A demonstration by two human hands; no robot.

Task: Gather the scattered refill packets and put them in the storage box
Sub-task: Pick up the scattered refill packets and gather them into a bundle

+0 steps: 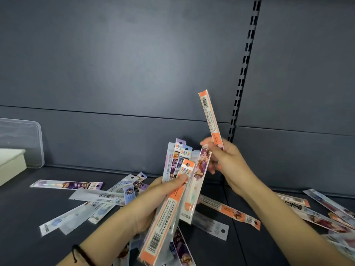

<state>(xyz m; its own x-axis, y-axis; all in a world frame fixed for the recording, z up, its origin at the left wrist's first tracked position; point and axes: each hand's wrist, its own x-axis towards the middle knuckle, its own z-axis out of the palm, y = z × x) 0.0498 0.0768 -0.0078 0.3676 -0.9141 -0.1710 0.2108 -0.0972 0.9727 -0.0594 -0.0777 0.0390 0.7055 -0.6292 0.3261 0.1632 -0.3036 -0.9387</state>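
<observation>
My left hand point(153, 200) grips a fanned bundle of refill packets point(180, 181), long narrow sleeves printed in orange, purple and white. Just to its right, my right hand point(226, 160) holds a single orange packet point(210, 120) upright, its top end pointing up. More packets lie scattered on the dark shelf: a group at the left point(96, 196), one orange packet in the middle point(230, 211), and several at the right edge point(326, 214). The clear plastic storage box point(25, 143) stands at the far left against the back wall.
A white box point(11, 162) sits in front of the clear box at the left edge. The dark back panel has a slotted upright rail point(244, 73). A seam point(236, 227) splits the shelf surface to the right of my hands.
</observation>
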